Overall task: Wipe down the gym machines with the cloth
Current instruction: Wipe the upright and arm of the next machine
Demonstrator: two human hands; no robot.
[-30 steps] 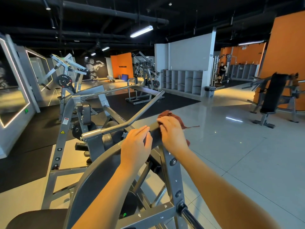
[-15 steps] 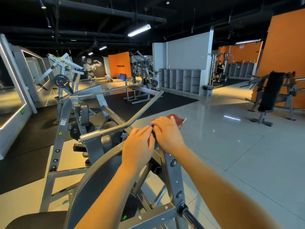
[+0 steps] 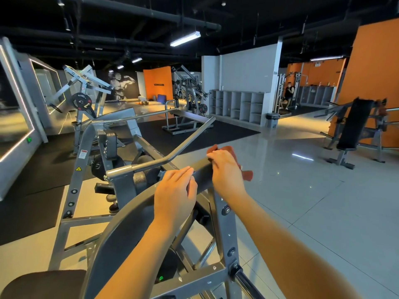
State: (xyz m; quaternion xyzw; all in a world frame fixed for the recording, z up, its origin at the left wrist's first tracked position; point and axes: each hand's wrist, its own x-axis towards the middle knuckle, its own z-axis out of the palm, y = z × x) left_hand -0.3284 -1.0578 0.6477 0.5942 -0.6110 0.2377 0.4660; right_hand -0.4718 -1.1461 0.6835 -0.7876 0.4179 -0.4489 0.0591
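Gym floor, curved machine bar: right hand clutching red cloth now apart from bar-gripping left hand, having touched it moments earlier; wiping stroke advancing.

Grey cubby shelf by white wall, small bin just beside it on right. Long lamp lit on dark ceiling. Strong-man picture far back. Black mat left, shiny tile floor right. Orange wall far right
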